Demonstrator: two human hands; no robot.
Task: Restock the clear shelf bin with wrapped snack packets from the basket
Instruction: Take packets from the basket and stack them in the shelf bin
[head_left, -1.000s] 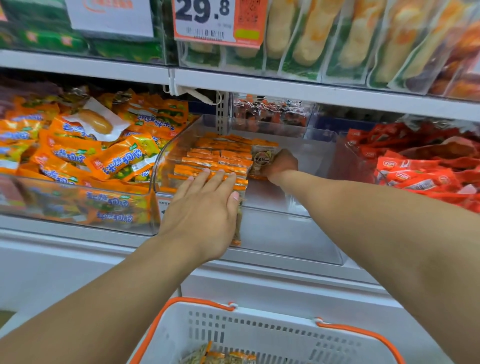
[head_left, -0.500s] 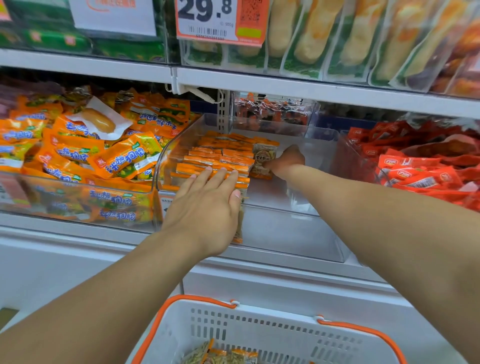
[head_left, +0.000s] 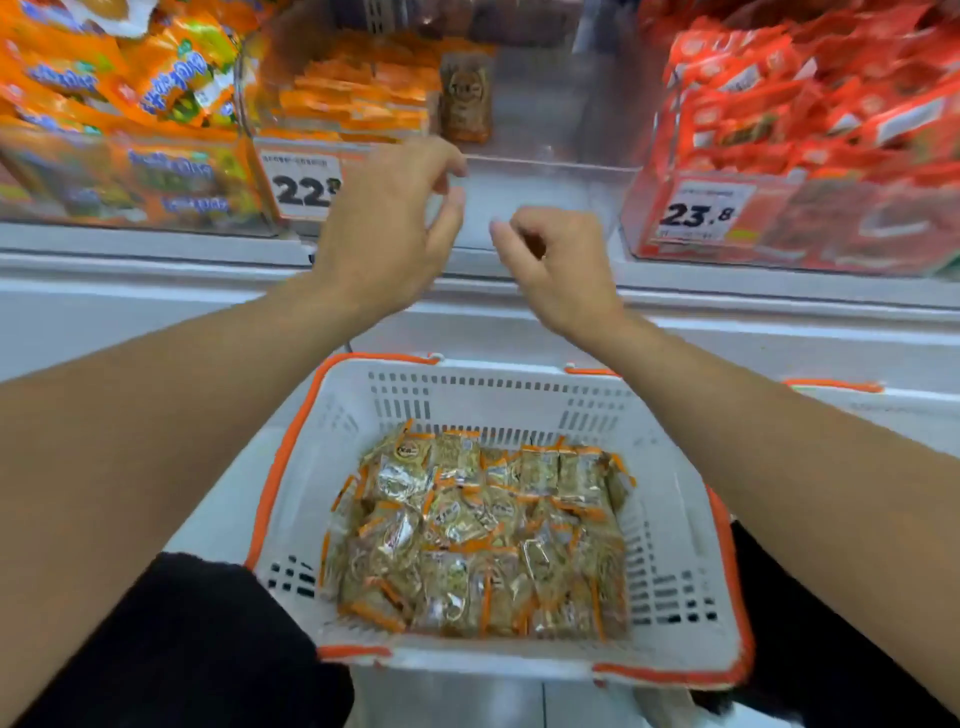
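Basket (head_left: 670, 525) sits nearest the person, below and in front of the shelf (head_left: 156, 249), w/ a heap of snack packets (head_left: 478, 540) in its bottom. Up on the shelf, the clear bin (head_left: 545, 130) is in the middle: stacked packets (head_left: 358, 98) fill its left part, one packet (head_left: 466, 98) stands upright just right of them (rest of bin floor bare). Left bin (head_left: 130, 182) and right bin (head_left: 800, 208) flank it. Left hand (head_left: 384, 228) and right hand (head_left: 561, 270) hang between basket and clear bin, near each other, apart.
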